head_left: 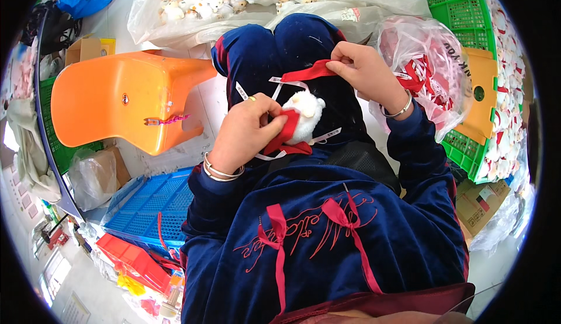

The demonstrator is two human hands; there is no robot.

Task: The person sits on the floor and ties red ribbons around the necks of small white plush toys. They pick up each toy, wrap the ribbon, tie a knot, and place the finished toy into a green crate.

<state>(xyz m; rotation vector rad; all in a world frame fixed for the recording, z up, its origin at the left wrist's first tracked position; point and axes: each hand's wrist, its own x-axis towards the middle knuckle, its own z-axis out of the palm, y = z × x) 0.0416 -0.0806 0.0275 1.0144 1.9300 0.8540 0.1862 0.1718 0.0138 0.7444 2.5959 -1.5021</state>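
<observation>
My left hand (248, 130), thumb and fingers pinched together, grips a small white plush toy (310, 116) by the red cloth (286, 130) around it. The toy lies over my lap, its fluffy side turned right. Farther up, the fingertips of my right hand (365, 71) pinch the right end of a red fabric strip (307, 71), which stretches out to the left. Narrow white tags (326, 136) with dark print lie about the toy on my dark blue trousers. Whether the strip joins the cloth at the toy I cannot tell.
Left stands an orange plastic stool (111, 99). A clear bag of red pieces with white tags (421, 78) sits right, beside green crates (461, 8). Ahead, a large clear sack (146, 17) holds many white plush toys. Blue crate (149, 210) at lower left.
</observation>
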